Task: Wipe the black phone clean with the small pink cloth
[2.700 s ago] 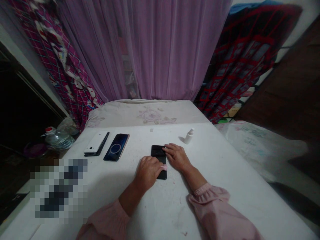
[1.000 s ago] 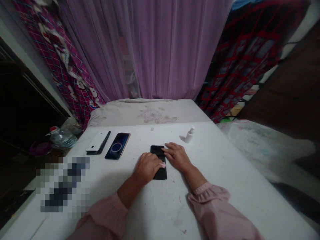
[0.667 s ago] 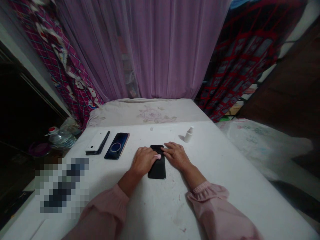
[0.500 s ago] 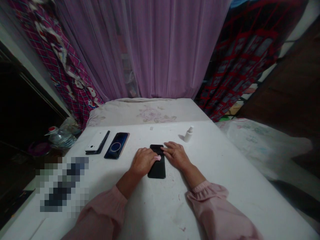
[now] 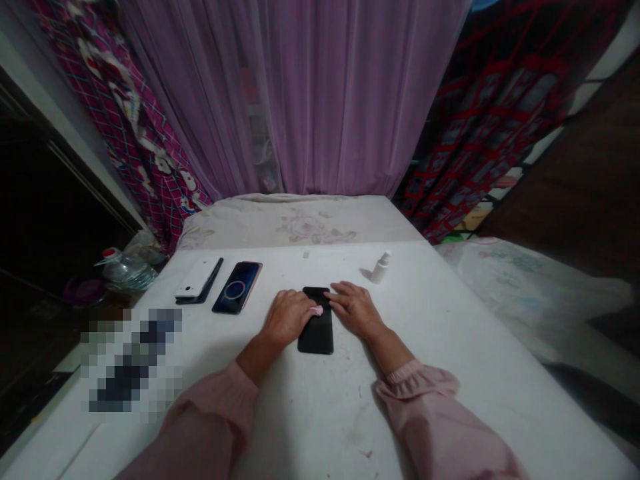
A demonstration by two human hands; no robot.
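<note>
Two bare hands are at work over a black phone (image 5: 318, 333) lying flat on a white bench (image 5: 465, 400), its long side pointing away from the person. The left hand (image 5: 287, 317) sits at the phone's upper left, fingers bent down to a small pink tab (image 5: 316, 310); whether its grip is closed on that tab cannot be told from here. The right hand (image 5: 354, 310) lies open and flat, holding nothing, its fingertips (image 5: 334, 297) on the phone's upper right. The phone's lower half shows bare and dark. The hands hide much of the upper half, so how much is done there cannot be told. Nothing lies between the hands and the phone. A small white spray bottle (image 5: 381, 268) stands beyond the right hand, well apart. Further left lie a white phone (image 5: 196, 277) on a dark case (image 5: 207, 287) and a dark blue phone (image 5: 236, 287) with a ring on its face.
</note>
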